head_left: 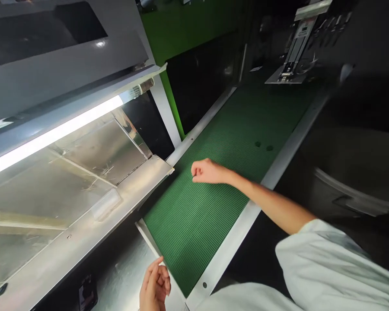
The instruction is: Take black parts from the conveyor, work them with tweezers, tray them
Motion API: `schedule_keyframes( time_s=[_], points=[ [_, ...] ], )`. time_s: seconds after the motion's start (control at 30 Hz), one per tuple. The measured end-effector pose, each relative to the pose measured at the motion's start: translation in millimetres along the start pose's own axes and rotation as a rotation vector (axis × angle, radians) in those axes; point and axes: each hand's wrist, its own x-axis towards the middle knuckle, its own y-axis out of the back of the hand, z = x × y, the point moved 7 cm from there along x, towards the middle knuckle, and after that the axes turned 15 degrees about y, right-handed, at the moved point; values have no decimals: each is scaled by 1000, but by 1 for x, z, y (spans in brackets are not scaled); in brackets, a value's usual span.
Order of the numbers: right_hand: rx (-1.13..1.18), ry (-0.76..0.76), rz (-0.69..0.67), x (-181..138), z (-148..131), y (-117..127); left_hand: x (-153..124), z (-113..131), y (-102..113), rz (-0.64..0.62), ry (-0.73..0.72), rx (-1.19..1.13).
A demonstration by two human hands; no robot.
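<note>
My right hand (210,171) is over the ribbed green conveyor belt (194,216), its fingers curled together. Whatever they may hold is hidden inside the curl. Near the belt's close end is my left hand (154,283), palm partly turned up, index finger stretched out and the other fingers loosely bent. No object shows in it. Its fingertip is by the metal end edge (149,237) of the conveyor. Farther along the belt lie two small dark spots or flat pieces (263,146); I cannot tell which.
A lit tube lamp (55,134) hangs over a metal tray (84,172) on the left, with thin scraps and a clear block (106,204). Metal rails (233,233) border the belt. A bracketed device (294,52) stands over its far end. A dark phone-like object (87,293) lies below.
</note>
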Motion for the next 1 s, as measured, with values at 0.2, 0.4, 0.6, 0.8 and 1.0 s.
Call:
schedule_keyframes(
  time_s=[0.2, 0.4, 0.6, 0.8, 1.0],
  points=[
    [140, 692, -271, -89, -128, -119, -10, -19, -110, -388, 432, -48],
    [-62, 430, 70, -93, -42, -22, -17, -56, -111, -323, 668, -164],
    [-677, -441, 173, -134, 146, 142, 5, -56, -37, -135, 553, -324],
    [-547, -478, 0, -136, 206, 149, 28, -67, 34, 13, 406, -421],
    [-494, -453, 40, -138, 201, 166, 26, -70, 43, 100, 439, -423]
  ],
)
